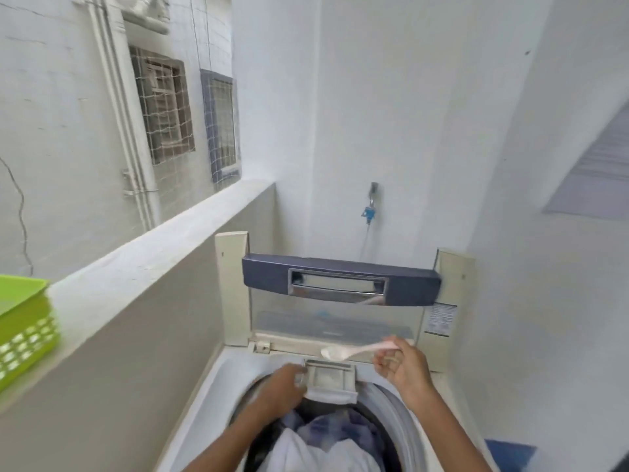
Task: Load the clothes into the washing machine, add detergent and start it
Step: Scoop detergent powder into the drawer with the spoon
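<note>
A white top-loading washing machine (200, 396) stands below me with its lid (340, 281) folded upright at the back. White and dark blue clothes (326, 441) fill the drum. At the drum's far rim the detergent drawer (332, 379) is pulled out, pale powder inside. My left hand (279, 390) grips the drawer's left edge. My right hand (405, 366) pinches the handle of a pale pink plastic spoon (354, 350), whose bowl hovers just above the drawer.
A grey parapet wall (143, 260) runs along the left, with a green plastic basket (23, 321) resting on its ledge. A tap with a blue hose fitting (369, 209) sits on the white wall behind the machine. A wall closes in on the right.
</note>
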Action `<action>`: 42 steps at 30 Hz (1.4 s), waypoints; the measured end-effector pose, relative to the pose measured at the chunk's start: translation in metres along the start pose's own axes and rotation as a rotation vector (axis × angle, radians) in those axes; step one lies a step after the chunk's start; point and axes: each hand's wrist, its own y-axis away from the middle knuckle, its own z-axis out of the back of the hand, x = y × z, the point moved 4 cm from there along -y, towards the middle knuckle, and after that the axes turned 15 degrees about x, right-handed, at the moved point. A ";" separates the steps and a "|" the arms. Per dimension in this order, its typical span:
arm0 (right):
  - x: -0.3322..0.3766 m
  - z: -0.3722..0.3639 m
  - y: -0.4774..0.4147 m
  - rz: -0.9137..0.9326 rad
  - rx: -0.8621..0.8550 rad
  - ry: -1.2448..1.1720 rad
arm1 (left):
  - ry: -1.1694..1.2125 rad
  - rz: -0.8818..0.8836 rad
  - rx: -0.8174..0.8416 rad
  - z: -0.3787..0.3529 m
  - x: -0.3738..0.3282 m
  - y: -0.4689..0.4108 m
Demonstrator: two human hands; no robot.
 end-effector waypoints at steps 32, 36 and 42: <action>-0.065 0.010 0.011 -0.086 0.041 0.066 | 0.068 0.034 -0.040 -0.003 0.049 0.034; -0.049 -0.048 0.010 -0.064 0.199 0.011 | 0.170 0.021 -0.242 0.054 0.059 0.106; -0.014 -0.188 0.047 0.071 0.568 -0.041 | 0.238 -0.071 -0.616 0.125 0.037 0.248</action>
